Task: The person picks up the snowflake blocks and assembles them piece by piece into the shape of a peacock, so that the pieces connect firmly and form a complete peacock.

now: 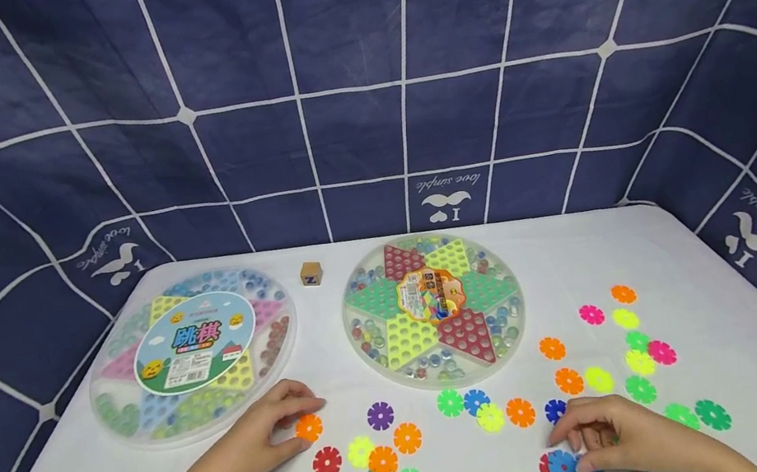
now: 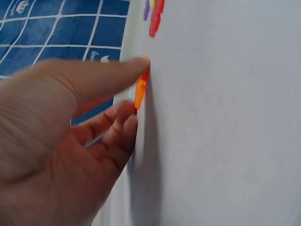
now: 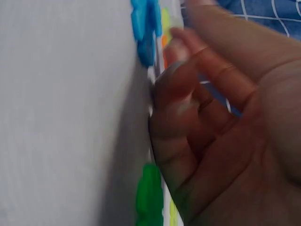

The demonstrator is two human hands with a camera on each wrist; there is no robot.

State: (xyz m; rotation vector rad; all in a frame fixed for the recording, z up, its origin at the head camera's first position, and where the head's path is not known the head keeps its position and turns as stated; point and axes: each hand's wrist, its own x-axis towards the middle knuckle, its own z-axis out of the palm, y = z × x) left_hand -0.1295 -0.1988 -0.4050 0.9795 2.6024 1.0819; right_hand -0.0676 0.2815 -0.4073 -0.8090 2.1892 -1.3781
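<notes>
My left hand is at the table left of centre, its thumb and fingers at the edges of an orange notched plastic building disc. Seen edge-on in the left wrist view, that orange disc lies between the thumb tip and a fingertip. On the right, my right hand has its fingers loosely bent, with the thumb tip close over a small group of light blue discs. A red disc peeks out from under them. In the right wrist view, the blue discs stand beyond the fingertips.
Two round Chinese checkers sets with marbles, one blue-labelled and one orange-labelled, lie behind the discs. A wooden letter block sits between them. Many loose discs, such as a purple one, are scattered across the white table.
</notes>
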